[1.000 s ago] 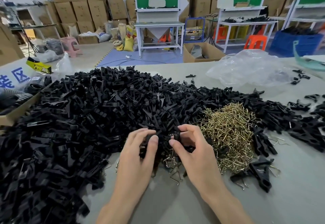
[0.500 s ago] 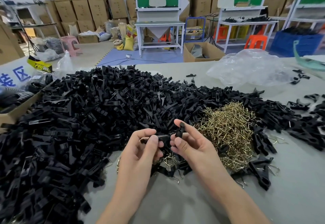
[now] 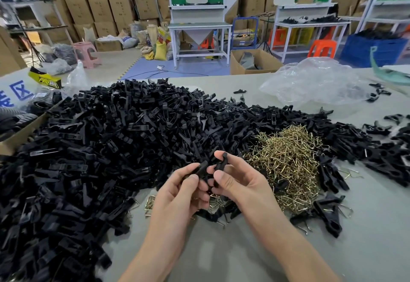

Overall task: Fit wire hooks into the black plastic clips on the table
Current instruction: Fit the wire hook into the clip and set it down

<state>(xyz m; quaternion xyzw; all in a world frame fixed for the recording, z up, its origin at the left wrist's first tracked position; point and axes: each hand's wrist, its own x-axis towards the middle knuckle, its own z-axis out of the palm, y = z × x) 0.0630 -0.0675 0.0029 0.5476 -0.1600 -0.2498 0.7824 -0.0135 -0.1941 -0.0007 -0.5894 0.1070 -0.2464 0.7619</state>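
Left hand pinches black clip piece; right hand pinches second clip piece, close together above table. Wire hook pile at 3 o'clock of the hands, black clip heap at 9–12 o'clock.

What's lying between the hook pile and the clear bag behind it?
A band of loose black clips runs across the stretch between the hook pile and the bag, as the head view shows.
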